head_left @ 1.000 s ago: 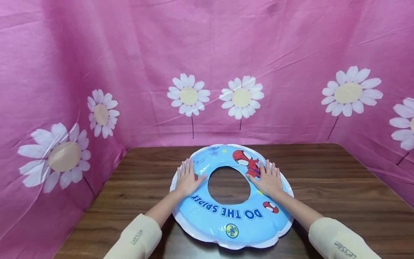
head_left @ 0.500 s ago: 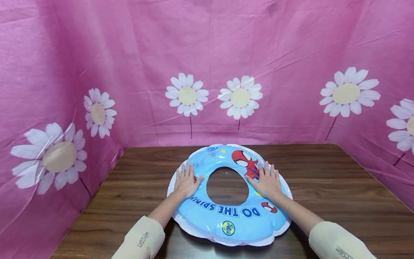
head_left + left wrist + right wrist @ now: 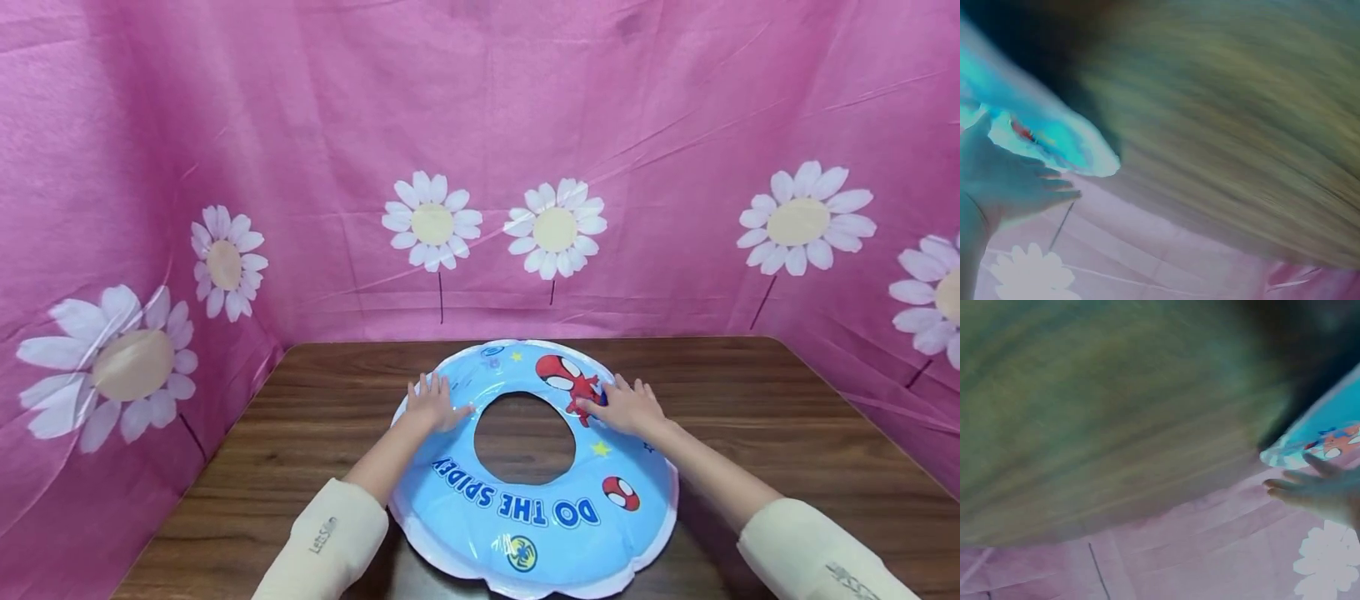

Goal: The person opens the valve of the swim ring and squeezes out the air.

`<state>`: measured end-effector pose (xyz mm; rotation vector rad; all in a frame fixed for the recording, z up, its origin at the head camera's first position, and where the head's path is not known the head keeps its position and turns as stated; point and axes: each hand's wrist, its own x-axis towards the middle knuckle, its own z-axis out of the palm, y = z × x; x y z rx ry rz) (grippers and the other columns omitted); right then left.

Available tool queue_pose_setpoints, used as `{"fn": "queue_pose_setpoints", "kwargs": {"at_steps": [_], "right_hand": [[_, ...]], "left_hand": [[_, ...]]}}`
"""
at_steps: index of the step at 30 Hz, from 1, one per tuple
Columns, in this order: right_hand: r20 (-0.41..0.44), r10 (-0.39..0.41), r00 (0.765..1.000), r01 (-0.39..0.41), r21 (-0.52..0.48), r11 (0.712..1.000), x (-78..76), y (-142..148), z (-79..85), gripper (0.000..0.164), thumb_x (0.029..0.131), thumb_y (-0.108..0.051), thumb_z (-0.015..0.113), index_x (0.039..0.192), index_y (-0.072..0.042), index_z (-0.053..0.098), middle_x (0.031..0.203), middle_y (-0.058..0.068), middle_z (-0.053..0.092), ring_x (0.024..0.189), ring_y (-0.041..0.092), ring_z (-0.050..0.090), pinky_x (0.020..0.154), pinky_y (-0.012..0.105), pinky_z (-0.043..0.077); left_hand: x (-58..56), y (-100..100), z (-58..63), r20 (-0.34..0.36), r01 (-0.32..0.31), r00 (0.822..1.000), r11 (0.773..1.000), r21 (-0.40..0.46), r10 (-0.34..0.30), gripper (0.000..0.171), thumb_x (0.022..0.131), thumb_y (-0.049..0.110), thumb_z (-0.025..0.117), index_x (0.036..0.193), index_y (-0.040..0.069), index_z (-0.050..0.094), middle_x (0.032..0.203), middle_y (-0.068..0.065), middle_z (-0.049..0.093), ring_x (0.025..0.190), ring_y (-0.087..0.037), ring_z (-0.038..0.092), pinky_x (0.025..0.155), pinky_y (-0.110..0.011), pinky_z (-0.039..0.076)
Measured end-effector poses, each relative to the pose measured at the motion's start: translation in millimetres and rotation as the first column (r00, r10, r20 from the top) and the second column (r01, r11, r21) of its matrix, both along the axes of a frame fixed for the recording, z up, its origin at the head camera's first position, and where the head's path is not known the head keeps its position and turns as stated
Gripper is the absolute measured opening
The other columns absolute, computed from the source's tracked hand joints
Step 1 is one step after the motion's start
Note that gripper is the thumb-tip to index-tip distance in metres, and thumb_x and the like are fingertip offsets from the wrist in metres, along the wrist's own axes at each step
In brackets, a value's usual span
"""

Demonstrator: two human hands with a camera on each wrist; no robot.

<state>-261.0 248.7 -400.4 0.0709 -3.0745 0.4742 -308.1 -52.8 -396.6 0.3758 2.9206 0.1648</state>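
Observation:
A light blue inflatable swim ring (image 3: 555,546) with a white scalloped edge lies on the wooden table, its "DO THE SPIDEY" lettering upside down in the head view. My left hand (image 3: 433,408) is over the ring's left side, fingers spread and thumb toward the hole. On the opposite side is my right hand (image 3: 628,410), fingers extended, thumb over the printed red figure (image 3: 572,390). The left wrist view catches the ring's edge (image 3: 1079,147) beside the fingers of the left hand (image 3: 1010,181). In the right wrist view, the right hand (image 3: 1322,494) overlaps the ring's rim (image 3: 1285,450).
The dark wood-grain table (image 3: 757,408) extends to both sides of the ring. A pink curtain (image 3: 480,100) printed with white daisies (image 3: 555,229) hangs behind and at both sides. Light sleeves (image 3: 330,533) cover the forearms.
The ring's near edge has come lower in the head view and its hole appears rounder. My right hand has shifted outward and a little upward, its wrist now over the ring's outer edge.

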Motion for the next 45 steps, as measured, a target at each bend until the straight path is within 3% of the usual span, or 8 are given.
{"fn": "queue_pose_setpoints", "kwargs": {"at_steps": [4,9,13,16,19,22,27,45], "right_hand": [[-0.193,0.069,0.979,-0.059,0.054,0.997,-23.9,-14.9,0.2,0.067,0.088,-0.045,0.055,0.126,0.011,0.047,0.130,0.033,0.039,0.121,0.050,0.032,0.100,0.059,0.021],[-0.301,0.121,0.946,-0.122,0.017,0.992,-55.3,-33.6,-17.9,0.068,0.089,-0.048,0.053,0.136,-0.001,0.042,0.140,0.025,0.033,0.125,0.047,0.029,0.100,0.061,0.017],[-0.239,0.107,0.965,-0.107,0.014,0.994,-64.2,-37.6,-37.6,0.068,0.091,-0.055,0.043,0.144,-0.014,0.032,0.147,0.019,0.022,0.128,0.050,0.019,0.098,0.066,0.010],[-0.195,0.095,0.976,-0.088,0.044,0.995,-63.8,-36.1,-48.2,0.067,0.091,-0.057,0.038,0.147,-0.022,0.025,0.150,0.015,0.016,0.129,0.051,0.013,0.098,0.066,0.004],[-0.219,0.099,0.971,-0.091,0.047,0.995,-62.5,-34.8,-53.6,0.064,0.092,-0.057,0.037,0.147,-0.025,0.025,0.151,0.013,0.015,0.129,0.052,0.012,0.098,0.066,0.003],[-0.236,0.108,0.966,-0.103,0.037,0.994,-61.6,-36.5,-55.1,0.063,0.092,-0.058,0.036,0.146,-0.027,0.027,0.151,0.010,0.015,0.129,0.052,0.012,0.098,0.066,0.003],[-0.181,0.108,0.978,-0.099,0.057,0.993,-61.5,-39.8,-55.4,0.062,0.092,-0.059,0.032,0.146,-0.029,0.027,0.151,0.009,0.016,0.129,0.052,0.010,0.098,0.066,0.001],[-0.069,0.087,0.994,-0.079,0.111,0.991,-63.2,-39.0,-50.9,0.059,0.092,-0.059,0.029,0.143,-0.031,0.033,0.150,0.008,0.020,0.131,0.050,0.006,0.098,0.066,-0.001]], "left_hand": [[-18.6,8.7,-0.3,-0.076,-0.002,0.997,0.990,0.138,0.012,0.080,0.093,0.056,0.034,0.145,-0.001,0.014,0.150,-0.019,0.009,0.136,-0.035,0.003,0.106,-0.051,0.002],[-33.1,19.8,-26.9,-0.165,0.007,0.986,0.982,0.187,0.025,0.080,0.093,0.060,0.025,0.147,0.004,0.010,0.151,-0.016,0.006,0.136,-0.034,0.001,0.105,-0.055,0.002],[-32.9,27.2,-44.2,-0.199,0.017,0.980,0.981,0.191,0.022,0.079,0.092,0.062,0.022,0.148,0.008,0.009,0.152,-0.012,0.006,0.136,-0.035,0.002,0.103,-0.058,0.003],[-31.1,31.2,-49.3,-0.225,0.038,0.974,0.980,0.195,0.007,0.077,0.092,0.062,0.022,0.149,0.011,0.009,0.152,-0.011,0.007,0.136,-0.036,0.002,0.102,-0.060,0.003],[-30.0,33.0,-50.3,-0.250,0.050,0.968,0.981,0.185,-0.003,0.075,0.093,0.061,0.021,0.149,0.014,0.010,0.152,-0.010,0.006,0.136,-0.038,0.002,0.102,-0.061,0.004],[-29.7,32.2,-50.1,-0.258,0.043,0.966,0.988,0.151,-0.003,0.073,0.093,0.062,0.020,0.149,0.017,0.009,0.153,-0.009,0.005,0.136,-0.038,0.002,0.101,-0.062,0.004],[-29.2,30.1,-50.5,-0.233,0.034,0.972,0.994,0.100,-0.010,0.071,0.093,0.062,0.017,0.149,0.020,0.009,0.153,-0.008,0.004,0.136,-0.038,0.002,0.102,-0.061,0.004],[-30.0,33.7,-48.7,-0.168,-0.004,0.986,0.998,0.068,0.016,0.069,0.092,0.063,0.017,0.148,0.023,0.020,0.152,-0.005,0.009,0.136,-0.036,0.000,0.102,-0.060,0.000]]}}
